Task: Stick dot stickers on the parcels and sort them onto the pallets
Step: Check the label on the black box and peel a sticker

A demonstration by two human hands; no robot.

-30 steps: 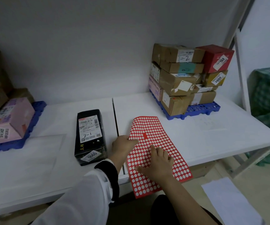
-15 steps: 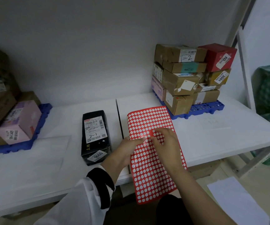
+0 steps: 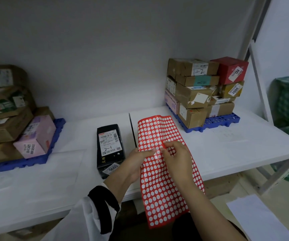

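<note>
Head view. Has lifted the red dot-sticker sheet (image 3: 157,197) off the tabletop (image 3: 227,150), where it lay flat a second ago. Grips its left edge with the left hand (image 3: 136,160); pinches at a dot mid-sheet with the right hand (image 3: 176,157), fingers (image 3: 168,145) curled narrow. Leaves the black parcel (image 3: 109,146) untouched just left of the sheet. Probably peeling a sticker; sticking and sorting onto a blue pallet (image 3: 222,120) still to come.

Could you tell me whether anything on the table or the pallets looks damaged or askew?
On the right blue plastic pallet, a brown cardboard parcel mid-stack has a white label with torn, lifting edges. On the left blue plastic pallet, the pink cardboard box lies tilted rather than flat.
</note>
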